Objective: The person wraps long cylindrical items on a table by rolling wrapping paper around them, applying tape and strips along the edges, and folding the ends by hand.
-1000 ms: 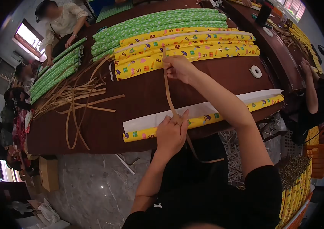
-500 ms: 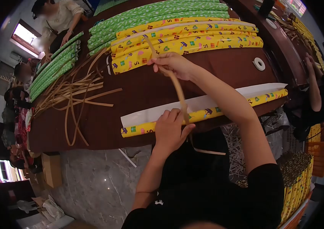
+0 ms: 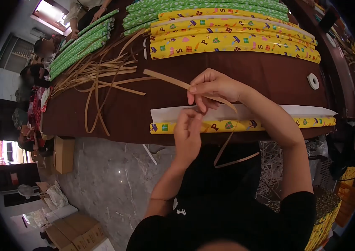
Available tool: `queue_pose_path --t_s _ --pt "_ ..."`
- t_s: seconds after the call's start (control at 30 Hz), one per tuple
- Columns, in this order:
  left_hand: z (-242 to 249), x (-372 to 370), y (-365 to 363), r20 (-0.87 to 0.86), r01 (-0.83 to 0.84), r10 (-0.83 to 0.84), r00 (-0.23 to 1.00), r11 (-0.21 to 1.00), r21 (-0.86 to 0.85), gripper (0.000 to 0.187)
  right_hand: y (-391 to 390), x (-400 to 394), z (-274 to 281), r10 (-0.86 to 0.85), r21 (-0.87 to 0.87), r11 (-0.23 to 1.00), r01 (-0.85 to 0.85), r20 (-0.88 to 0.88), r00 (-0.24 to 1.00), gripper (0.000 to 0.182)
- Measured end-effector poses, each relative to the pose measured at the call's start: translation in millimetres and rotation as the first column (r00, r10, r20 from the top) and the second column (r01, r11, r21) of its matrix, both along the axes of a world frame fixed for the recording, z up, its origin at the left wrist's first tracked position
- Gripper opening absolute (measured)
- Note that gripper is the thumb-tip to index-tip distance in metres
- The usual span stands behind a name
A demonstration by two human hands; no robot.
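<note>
Tan strip (image 3: 165, 79) is being held above the brown table (image 3: 131, 121), its near length sticking out leftward past the fingers and the remainder curving down across the yellow patterned roll (image 3: 219, 125), over the table edge, bending sharply in front of the dark clothing and ending to the right. Right hand (image 3: 217, 87) is pinching the strip between thumb and forefinger, closed on it, other fingers curling loosely below. Left hand (image 3: 189, 134) is hovering just below the right one, in front of the roll, fingers bending and thumb lying near them; cannot tell whether it is gripping anything or touching the strip. Roll is lying lengthwise along the near table edge, white sheet (image 3: 165, 113) spreading flat behind it. Finished-looking yellow rolls (image 3: 236, 44) are lying side by side farther back, green rolls (image 3: 211, 6) sitting behind those. Loose pile of tan strips (image 3: 98, 77) is spreading left of the hands, more green bundles (image 3: 83, 50) resting beyond it near another person's hand (image 3: 73, 34). White tape ring (image 3: 313, 81) is lying at the right.
</note>
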State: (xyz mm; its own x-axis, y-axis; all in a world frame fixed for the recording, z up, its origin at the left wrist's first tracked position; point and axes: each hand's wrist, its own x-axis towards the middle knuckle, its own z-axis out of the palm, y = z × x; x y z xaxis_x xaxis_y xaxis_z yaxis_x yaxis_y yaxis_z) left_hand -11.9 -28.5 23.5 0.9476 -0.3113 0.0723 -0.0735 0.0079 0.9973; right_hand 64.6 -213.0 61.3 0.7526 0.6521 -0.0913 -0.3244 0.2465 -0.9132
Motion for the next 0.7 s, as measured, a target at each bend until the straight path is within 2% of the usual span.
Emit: queue_pose_path --t_s 0.03,0.07,0.13,0.17,0.2,0.27,0.3,0.33,0.37,0.43,0.47,0.5,0.53,0.57,0.63,0.67,0.7 --pt "3 1 3 -0.014 -0.141 0.140 0.990 0.972 -0.186 0.015 1 0 -2 0.029 -0.045 0.999 -0.028 0.027 0.999 0.029" --pt "9 5 9 -0.012 -0.227 0.228 0.973 0.959 -0.171 0.020 2 0 -2 0.033 -0.037 0.999 -0.032 0.025 0.999 0.029" --pt "19 19 26 -0.048 -0.289 0.285 0.957 0.941 -0.178 0.031 6 -4 2 0.072 -0.150 0.987 -0.055 0.108 0.992 0.027" --pt "25 25 31 -0.079 -0.322 0.312 0.947 0.929 -0.182 0.034 8 -5 1 0.078 -0.142 0.988 -0.063 0.105 0.991 0.027" --pt "25 32 38 -0.080 -0.329 0.320 0.944 0.928 -0.174 0.034 10 -5 0 0.100 -0.180 0.981 -0.075 0.132 0.986 0.025" --pt "22 43 49 -0.110 -0.299 0.279 0.954 0.904 -0.305 0.029 13 -6 -2 0.125 -0.214 0.973 -0.090 0.160 0.979 0.025" --pt "27 46 48 -0.138 -0.332 0.302 0.943 0.862 -0.383 0.021 12 -5 -3 0.150 -0.271 0.958 -0.092 0.202 0.968 0.024" --pt "26 47 51 -0.136 -0.332 0.303 0.943 0.863 -0.381 0.021 12 -5 -4 0.175 -0.328 0.940 -0.089 0.243 0.954 0.024" --pt "22 49 55 -0.078 -0.298 0.293 0.953 0.860 -0.414 0.019 13 -4 -4 0.175 -0.327 0.941 -0.089 0.244 0.954 0.024" --pt "17 51 60 -0.019 -0.262 0.284 0.959 0.856 -0.445 0.017 15 -6 -4 0.170 -0.444 0.895 0.039 0.420 0.892 0.020" --pt "16 51 62 0.026 -0.220 0.264 0.964 0.850 -0.478 0.015 17 -6 -10 0.171 -0.444 0.895 0.037 0.420 0.891 0.020" --pt "16 51 64 0.072 -0.177 0.247 0.966 0.842 -0.510 0.013 20 -6 -16 0.120 -0.414 0.869 0.272 0.707 0.697 0.018" --pt "16 52 66 0.075 -0.180 0.252 0.965 0.841 -0.511 0.013 22 -6 -21 0.096 -0.301 0.827 0.476 0.908 0.408 0.015" --pt "17 52 69 0.074 -0.164 0.237 0.969 0.836 -0.523 0.013 23 -7 -24 0.099 -0.300 0.830 0.471 0.909 0.405 0.015" --pt "17 53 75 0.077 -0.155 0.231 0.970 0.830 -0.536 0.012 28 -11 -23 0.151 -0.139 0.725 0.674 0.988 0.041 0.011" --pt "15 54 78 0.069 -0.139 0.212 0.975 0.818 -0.558 0.013 30 -11 -23 0.150 -0.137 0.731 0.668 0.988 0.038 0.011" --pt "14 54 81 0.062 -0.121 0.192 0.979 0.806 -0.580 0.013 30 -12 -24 0.177 -0.097 0.713 0.694 0.983 -0.044 0.013"
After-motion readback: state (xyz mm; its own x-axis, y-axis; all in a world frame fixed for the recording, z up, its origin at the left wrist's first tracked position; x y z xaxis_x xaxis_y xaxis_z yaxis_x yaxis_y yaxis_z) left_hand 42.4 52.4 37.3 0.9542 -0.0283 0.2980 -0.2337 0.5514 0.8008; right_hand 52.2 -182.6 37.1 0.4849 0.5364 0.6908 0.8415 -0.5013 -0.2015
